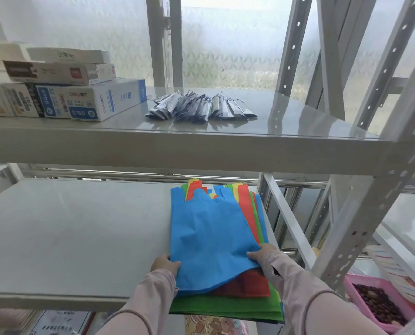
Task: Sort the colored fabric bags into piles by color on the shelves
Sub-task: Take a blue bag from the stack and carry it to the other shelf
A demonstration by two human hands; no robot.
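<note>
A mixed stack of flat fabric bags lies at the right end of the lower shelf (pixel 76 233). On top is a blue bag (pixel 209 235). Under it show a red bag (pixel 246 284), a green bag (pixel 225 308) and yellow handle tips (pixel 194 182). My left hand (pixel 165 264) grips the blue bag's near left edge. My right hand (pixel 262 253) pinches its near right corner. The blue bag's near edge is raised a little off the red one. The stack's front overhangs the shelf edge.
The upper shelf (pixel 201 146) carries stacked stationery boxes (pixel 64 97) at the left and a fan of dark plastic packets (pixel 201 107) in the middle. A perforated metal upright (pixel 361 228) stands right of the stack. A pink basket of brown items (pixel 380 305) sits lower right.
</note>
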